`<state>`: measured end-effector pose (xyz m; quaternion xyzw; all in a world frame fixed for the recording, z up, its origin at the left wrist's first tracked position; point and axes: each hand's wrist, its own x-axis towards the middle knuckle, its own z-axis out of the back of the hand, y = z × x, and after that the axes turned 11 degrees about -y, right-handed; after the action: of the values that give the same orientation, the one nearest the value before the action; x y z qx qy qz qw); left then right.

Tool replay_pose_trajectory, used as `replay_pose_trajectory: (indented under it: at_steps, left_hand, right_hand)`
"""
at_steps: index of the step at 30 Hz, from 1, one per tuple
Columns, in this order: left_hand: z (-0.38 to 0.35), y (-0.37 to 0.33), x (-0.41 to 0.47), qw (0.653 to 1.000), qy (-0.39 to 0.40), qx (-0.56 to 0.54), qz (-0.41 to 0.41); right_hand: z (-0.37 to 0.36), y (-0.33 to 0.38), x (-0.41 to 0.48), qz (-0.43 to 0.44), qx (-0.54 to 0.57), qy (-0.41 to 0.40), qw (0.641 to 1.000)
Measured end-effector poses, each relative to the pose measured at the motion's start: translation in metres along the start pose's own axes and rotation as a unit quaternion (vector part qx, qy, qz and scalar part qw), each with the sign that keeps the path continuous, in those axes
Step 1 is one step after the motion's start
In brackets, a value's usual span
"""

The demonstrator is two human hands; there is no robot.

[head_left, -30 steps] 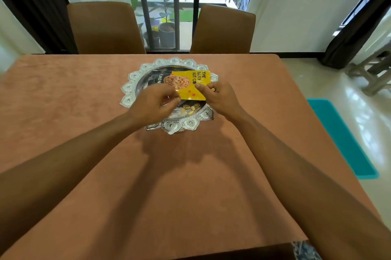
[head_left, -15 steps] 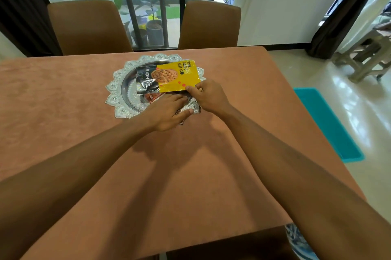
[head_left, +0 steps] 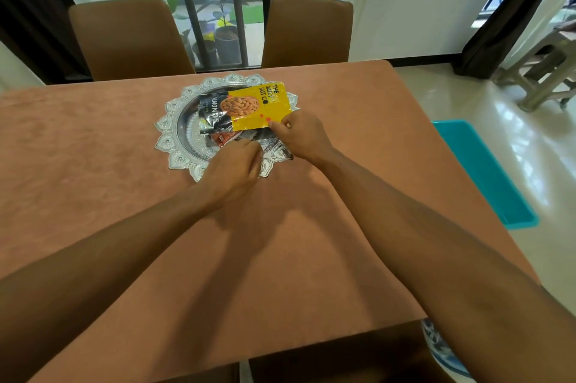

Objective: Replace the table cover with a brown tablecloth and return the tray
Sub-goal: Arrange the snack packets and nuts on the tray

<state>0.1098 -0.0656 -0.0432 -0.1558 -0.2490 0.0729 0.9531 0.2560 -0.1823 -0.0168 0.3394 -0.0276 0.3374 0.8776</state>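
Brown tablecloth (head_left: 124, 164) covers the table, lying flat. Silver tray (head_left: 168, 139) sits on it at the far centre, holding snack packets. Yellow almond packet (head_left: 258, 105) lies uppermost; right hand (head_left: 304, 136) pinches its near right corner. Left hand (head_left: 233, 170) curls over the tray's near rim; its grip cannot be told. Judged step: settling the tray's contents. Next move: let go of the packet squarely inside the rim.

left hand (head_left: 233, 170) covers near rim of tray (head_left: 168, 133), fingers tucked from sight; yellow packet (head_left: 258, 108) half-hides red packet (head_left: 222, 139).
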Motion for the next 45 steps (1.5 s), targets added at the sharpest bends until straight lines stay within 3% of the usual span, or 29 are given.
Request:
replay_pose_trajectory:
  at_steps: [11, 18, 21, 25, 29, 34, 35, 37, 40, 41, 43, 45]
  left_hand:
    - [-0.003, 0.009, 0.022, 0.995, 0.075, 0.016, 0.060]
    - [0.006, 0.009, 0.031, 0.992, 0.022, 0.043, 0.113]
    - [0.018, 0.013, 0.033, 0.982, -0.011, -0.036, 0.187]
    - [0.042, 0.026, 0.037, 0.924, -0.072, -0.215, 0.308]
    - [0.058, 0.036, 0.042, 0.797, -0.031, -0.352, 0.490]
    - [0.062, 0.037, 0.042, 0.723, 0.058, -0.404, 0.558]
    - [0.061, 0.036, 0.042, 0.736, 0.074, -0.378, 0.557]
    - [0.057, 0.036, 0.039, 0.808, 0.078, -0.278, 0.514]
    - [0.052, 0.041, 0.036, 0.930, 0.051, -0.090, 0.353]
    - [0.051, 0.044, 0.035, 0.955, 0.062, -0.022, 0.289]
    - [0.052, 0.050, 0.036, 0.973, 0.096, 0.088, 0.192]
    - [0.051, 0.053, 0.038, 0.968, 0.141, 0.150, 0.146]
  right_hand:
    - [-0.001, 0.000, -0.001, -0.016, -0.006, -0.004, 1.000]
    - [-0.001, 0.000, -0.002, -0.016, 0.001, -0.007, 1.000]
    - [0.001, 0.001, -0.001, -0.007, -0.007, -0.002, 1.000]
    - [0.002, 0.004, -0.001, 0.019, -0.019, 0.010, 1.000]
    - [0.000, 0.016, 0.001, 0.048, -0.012, 0.028, 0.998]
    - [-0.009, 0.027, 0.007, 0.068, -0.008, 0.049, 0.996]
    - [-0.011, 0.028, 0.008, 0.069, -0.011, 0.051, 0.996]
    - [-0.014, 0.027, 0.008, 0.075, -0.022, 0.058, 0.995]
    - [-0.017, 0.028, 0.007, 0.083, -0.042, 0.067, 0.993]
    - [-0.018, 0.029, 0.007, 0.083, -0.042, 0.068, 0.993]
    - [-0.017, 0.030, 0.008, 0.083, -0.039, 0.066, 0.994]
    - [-0.016, 0.030, 0.008, 0.082, -0.040, 0.064, 0.994]
